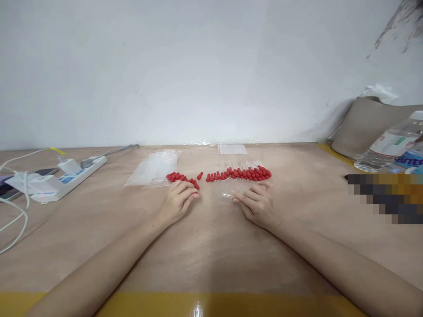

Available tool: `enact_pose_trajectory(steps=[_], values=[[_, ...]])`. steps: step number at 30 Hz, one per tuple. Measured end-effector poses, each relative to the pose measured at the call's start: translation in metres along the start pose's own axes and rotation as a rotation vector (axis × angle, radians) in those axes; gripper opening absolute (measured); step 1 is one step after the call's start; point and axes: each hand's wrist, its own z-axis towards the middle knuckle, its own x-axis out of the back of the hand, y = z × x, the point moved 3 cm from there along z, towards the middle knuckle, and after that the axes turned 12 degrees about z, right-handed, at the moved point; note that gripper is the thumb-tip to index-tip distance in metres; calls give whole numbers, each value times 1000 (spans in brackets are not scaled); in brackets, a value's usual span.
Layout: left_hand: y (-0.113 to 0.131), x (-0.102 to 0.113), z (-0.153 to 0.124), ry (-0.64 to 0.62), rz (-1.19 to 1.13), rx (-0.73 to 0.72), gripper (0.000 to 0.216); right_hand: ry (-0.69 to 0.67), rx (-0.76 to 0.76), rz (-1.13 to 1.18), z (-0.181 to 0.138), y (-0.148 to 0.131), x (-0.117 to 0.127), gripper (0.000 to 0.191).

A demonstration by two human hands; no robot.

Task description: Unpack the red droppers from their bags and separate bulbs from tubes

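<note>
Several clear droppers with red bulbs (pixel 243 174) lie in a row on the brown table (pixel 211 246). A smaller bunch of red-bulbed droppers (pixel 180 177) lies to the left, and my left hand (pixel 178 200) rests on it with fingers curled over the glass stems. My right hand (pixel 257 200) lies on the stems of the larger row, fingers bent and close together. One single dropper (pixel 200 175) sits between the two groups.
Clear plastic bags (pixel 153 171) lie left of the droppers, another flat bag (pixel 232 149) by the wall. A white power strip (pixel 62 178) with cables sits far left. A water bottle (pixel 390 147) and a beige cushion (pixel 370 123) stand at right.
</note>
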Motion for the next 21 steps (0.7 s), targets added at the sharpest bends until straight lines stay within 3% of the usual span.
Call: enact_pose_trajectory(steps=[5,10,14,18,21], values=[[-63,14,17,66,70,405,28,-97,-172,74,13,3,-9,28],[-121,12,33,-181,-26,700,31,-110,-283,139,41,3,-22,22],[-127,6,35,-210,-81,797,35,-147,-149,30,58,-10,-43,21],[-125,-5,28,-289,-61,781,29,-243,55,-141,56,-24,-65,23],[-131,-14,20,-342,-44,774,25,-279,61,-181,52,-26,-72,22]])
